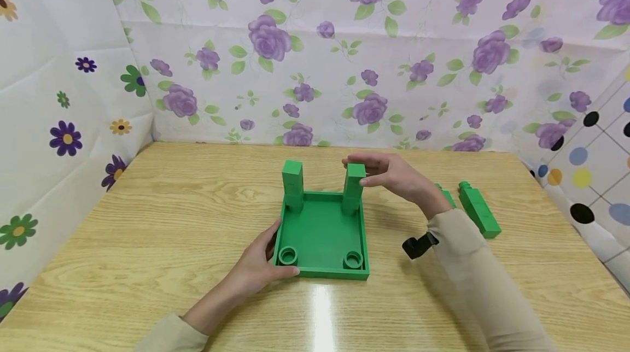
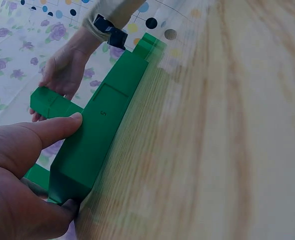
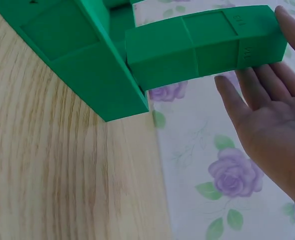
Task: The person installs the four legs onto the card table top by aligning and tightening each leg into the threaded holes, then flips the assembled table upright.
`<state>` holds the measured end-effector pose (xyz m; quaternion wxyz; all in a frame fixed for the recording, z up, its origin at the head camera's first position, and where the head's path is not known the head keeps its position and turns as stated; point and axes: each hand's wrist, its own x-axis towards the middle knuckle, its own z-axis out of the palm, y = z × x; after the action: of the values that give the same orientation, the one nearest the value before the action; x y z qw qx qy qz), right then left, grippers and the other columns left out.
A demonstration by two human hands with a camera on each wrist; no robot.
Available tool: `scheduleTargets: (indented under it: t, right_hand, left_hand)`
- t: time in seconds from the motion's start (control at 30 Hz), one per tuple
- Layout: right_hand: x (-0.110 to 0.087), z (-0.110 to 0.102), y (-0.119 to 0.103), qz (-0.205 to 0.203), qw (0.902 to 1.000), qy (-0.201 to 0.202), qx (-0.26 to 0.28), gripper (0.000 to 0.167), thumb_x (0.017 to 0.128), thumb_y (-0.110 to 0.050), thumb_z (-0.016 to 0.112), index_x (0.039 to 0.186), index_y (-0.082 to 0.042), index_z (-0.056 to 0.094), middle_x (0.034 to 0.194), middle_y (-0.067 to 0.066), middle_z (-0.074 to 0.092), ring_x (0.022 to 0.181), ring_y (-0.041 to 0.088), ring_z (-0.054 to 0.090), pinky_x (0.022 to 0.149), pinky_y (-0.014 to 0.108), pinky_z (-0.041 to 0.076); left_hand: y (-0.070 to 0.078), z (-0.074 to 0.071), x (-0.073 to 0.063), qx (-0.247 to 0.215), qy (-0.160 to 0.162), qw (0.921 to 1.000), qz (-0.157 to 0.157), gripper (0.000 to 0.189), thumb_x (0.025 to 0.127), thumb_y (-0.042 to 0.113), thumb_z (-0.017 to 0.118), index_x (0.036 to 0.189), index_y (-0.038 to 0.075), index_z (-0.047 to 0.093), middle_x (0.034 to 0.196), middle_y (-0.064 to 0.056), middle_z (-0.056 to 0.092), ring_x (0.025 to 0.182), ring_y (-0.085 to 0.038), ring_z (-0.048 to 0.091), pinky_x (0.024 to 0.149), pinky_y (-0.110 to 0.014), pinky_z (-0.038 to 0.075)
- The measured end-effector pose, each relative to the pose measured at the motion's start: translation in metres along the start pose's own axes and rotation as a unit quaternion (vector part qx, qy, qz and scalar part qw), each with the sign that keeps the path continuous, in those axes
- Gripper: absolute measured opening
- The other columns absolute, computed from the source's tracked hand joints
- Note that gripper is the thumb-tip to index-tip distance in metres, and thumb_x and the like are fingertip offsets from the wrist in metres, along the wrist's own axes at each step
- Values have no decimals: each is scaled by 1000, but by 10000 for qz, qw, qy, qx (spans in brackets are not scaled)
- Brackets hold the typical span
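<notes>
Gripping the near-left corner of the green tray (image 1: 322, 232), the left hand (image 1: 256, 267) shows in my head view with its thumb on the near rim; the tray lies between the left and right edges of the table (image 1: 197, 221); a far-left post (image 1: 293, 181) and a far-right post (image 1: 353, 185) stand at its far corners, a near-left socket (image 1: 287, 256) and a near-right socket (image 1: 353, 260) at its near ones; the right hand (image 1: 394, 174) has the far-right post between thumb and fingers, near the top; a loose post (image 1: 479, 212) lies toward the table's right edge, a partly hidden post (image 1: 447, 197) just beside it; in my left wrist view, the left thumb presses the tray's outer wall, and the right hand shows beyond; in my right wrist view, the right fingers lie loosely about the far-right post's top end, how firmly I cannot tell.
</notes>
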<state>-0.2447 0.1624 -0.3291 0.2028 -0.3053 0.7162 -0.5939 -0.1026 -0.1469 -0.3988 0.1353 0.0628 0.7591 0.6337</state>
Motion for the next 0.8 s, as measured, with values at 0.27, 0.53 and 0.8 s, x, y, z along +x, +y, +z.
scheduleTargets:
  t: [0.27, 0.53, 0.8]
  right_hand:
    - [1, 1, 1, 31, 9998, -165, -146, 53, 92, -6, 65, 142, -7, 49, 140, 11, 52, 127, 21, 49, 97, 38, 45]
    - [-1, 9, 3, 227, 9992, 320, -96, 53, 90, -9, 69, 140, -7, 51, 135, 8, 57, 124, 22, 52, 98, 38, 45]
    - [-6, 19, 0, 443, 9943, 865, -433, 54, 87, -16, 74, 138, -11, 55, 129, 6, 61, 116, 23, 57, 95, 39, 47]
  left_hand:
    - [1, 0, -2, 19, -38, 10000, 25, 105, 76, 5, 82, 155, 4, 13, 155, -19, 22, 139, -36, 27, 107, -50, 32]
    - [2, 0, -2, 70, -22, 10000, -67, 105, 76, 5, 82, 155, 4, 12, 156, -20, 21, 139, -35, 27, 107, -49, 33]
    - [2, 0, -2, 140, 7, 9999, -62, 105, 76, 5, 82, 155, 4, 13, 155, -20, 22, 139, -37, 28, 106, -50, 34]
